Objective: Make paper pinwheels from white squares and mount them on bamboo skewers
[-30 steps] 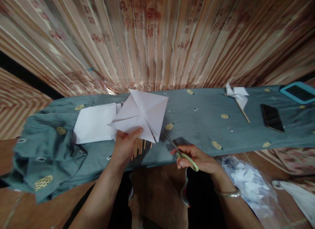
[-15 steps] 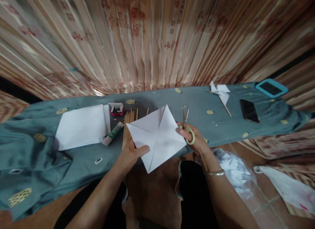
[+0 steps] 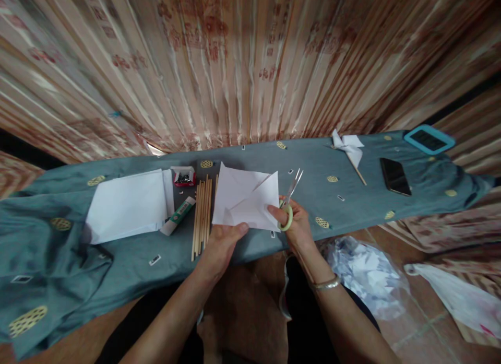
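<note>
A square sheet of white paper point(image 3: 242, 191), with slits running in from its corners, is held above the cloth-covered table. My left hand point(image 3: 223, 244) pinches its lower edge, thumb on top. My right hand point(image 3: 295, 220) grips the paper's right edge with the thumb and also has scissors point(image 3: 288, 202) with pale green handles, their blades pointing up and away and slightly apart. Just left of the paper lies a row of thin wooden sticks point(image 3: 201, 212). Fingers under the paper are hidden.
On the left are a stack of white paper point(image 3: 127, 204), a green and white box point(image 3: 178, 216) and a small red box point(image 3: 183, 177) of dark pins. Toward the right lie a paper pinwheel point(image 3: 350, 147), a phone point(image 3: 395, 176) and a blue-framed tablet point(image 3: 429, 139). A plastic bag of paper scraps point(image 3: 368, 275) rests on the floor.
The paper has been turned, its edges now nearly level with the table. My right hand with the scissors has shifted slightly left, and my left hand slightly right.
</note>
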The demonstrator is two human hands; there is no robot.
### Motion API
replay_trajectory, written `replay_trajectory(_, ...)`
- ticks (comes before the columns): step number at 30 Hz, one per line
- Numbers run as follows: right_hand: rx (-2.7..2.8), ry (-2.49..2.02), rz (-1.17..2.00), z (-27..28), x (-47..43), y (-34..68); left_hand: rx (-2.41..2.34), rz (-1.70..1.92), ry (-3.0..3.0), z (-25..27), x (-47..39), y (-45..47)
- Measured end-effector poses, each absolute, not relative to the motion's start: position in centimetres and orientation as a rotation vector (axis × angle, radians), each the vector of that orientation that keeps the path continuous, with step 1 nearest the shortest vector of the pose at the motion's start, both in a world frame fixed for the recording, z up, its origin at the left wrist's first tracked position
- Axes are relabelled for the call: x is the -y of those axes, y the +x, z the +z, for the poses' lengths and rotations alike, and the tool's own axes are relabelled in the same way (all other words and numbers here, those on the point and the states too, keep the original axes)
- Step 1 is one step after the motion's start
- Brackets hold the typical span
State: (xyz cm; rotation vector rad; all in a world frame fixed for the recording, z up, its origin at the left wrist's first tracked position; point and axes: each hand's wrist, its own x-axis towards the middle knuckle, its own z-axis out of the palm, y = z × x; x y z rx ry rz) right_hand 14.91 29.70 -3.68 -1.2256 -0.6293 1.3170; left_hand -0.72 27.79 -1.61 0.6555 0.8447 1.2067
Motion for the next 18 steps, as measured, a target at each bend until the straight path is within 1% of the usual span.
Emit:
replay_trajectory(5, 0.842, -1.305, 1.348, -3.5, -29.2, 14.2, -1.257, 1.29, 0.784, -2.5, -28.5, -0.4)
replay_trajectory(8, 1.083, -1.289, 1.41, -3.3, -28.6, 14.8, -1.304, 1.368, 0.821, -2.7, -29.5, -1.5)
replay_trajectory(14, 1.324, -1.131, 1.966, -2.9, -26.6, 16.0, -1.365, 1.477, 0.847, -1.9, -30.6, -3.8)
replay_trajectory(18, 1.415, -1.104, 2.054, -3.0, -25.9, 16.0, -1.399, 1.467, 0.827, -1.5, -30.3, -4.0)
